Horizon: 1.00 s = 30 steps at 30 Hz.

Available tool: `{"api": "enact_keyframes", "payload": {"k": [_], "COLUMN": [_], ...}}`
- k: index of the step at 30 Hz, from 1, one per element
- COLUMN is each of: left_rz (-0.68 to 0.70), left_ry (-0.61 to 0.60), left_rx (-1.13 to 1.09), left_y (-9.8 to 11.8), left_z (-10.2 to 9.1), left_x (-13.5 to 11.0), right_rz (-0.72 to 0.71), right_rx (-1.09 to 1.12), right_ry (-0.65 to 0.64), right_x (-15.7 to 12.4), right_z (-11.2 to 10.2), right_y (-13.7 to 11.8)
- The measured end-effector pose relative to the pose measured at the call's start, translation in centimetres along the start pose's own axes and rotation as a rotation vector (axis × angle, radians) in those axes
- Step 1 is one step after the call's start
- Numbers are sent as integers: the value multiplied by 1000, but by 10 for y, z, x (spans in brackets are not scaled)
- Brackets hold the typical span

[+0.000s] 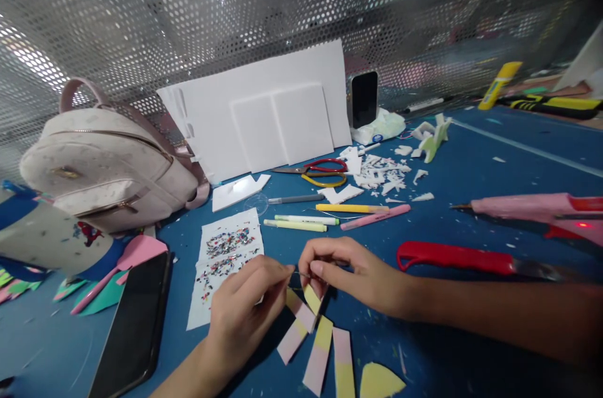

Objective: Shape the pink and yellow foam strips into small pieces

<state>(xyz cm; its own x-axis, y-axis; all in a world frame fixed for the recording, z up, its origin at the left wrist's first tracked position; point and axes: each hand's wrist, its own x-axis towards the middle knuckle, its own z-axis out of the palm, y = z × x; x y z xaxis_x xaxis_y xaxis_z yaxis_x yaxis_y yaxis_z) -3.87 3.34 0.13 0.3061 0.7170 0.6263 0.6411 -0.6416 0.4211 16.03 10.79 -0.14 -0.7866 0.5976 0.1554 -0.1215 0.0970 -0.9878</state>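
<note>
My left hand (249, 301) is closed in a pinch in the lower middle, its fingertips on a thin dark strand (303, 274) that spans the small gap to my right hand. My right hand (348, 269) is closed too, thumb against curled fingers, holding a yellow piece of foam board (311, 299) below the fingertips. Part of that piece is hidden by the fingers. Under the hands, several pink-and-yellow strips (319, 354) fan out, joined or overlapping; I cannot tell which. A loose yellow rounded piece (380, 380) lies to their right.
A paper sheet (202, 297) bears small multicoloured bits. Behind the hands lie markers (353, 208), scissors (325, 173) and white scraps (384, 172). A red-handled knife (456, 258) and pink glue gun (518, 206) lie right; a phone (134, 322) and backpack (108, 166) left.
</note>
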Motion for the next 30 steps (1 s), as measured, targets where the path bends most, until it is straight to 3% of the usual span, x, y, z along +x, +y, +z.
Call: {"api": "enact_keyframes", "payload": {"k": [10,21,30], "left_rz": [-11,-56,-202], "left_ry": [13,-12,-40], "left_rx": [5,-52,-101], "left_y": [2,10,11], "left_z": [2,3,6], "left_x": [2,6,3], "right_rz": [116,151,85], "right_rx": [-59,12,-35], "right_ry": [21,67,102], "right_x": [1,3,3], "right_z": [3,2,2], "right_y": [6,13,11]}}
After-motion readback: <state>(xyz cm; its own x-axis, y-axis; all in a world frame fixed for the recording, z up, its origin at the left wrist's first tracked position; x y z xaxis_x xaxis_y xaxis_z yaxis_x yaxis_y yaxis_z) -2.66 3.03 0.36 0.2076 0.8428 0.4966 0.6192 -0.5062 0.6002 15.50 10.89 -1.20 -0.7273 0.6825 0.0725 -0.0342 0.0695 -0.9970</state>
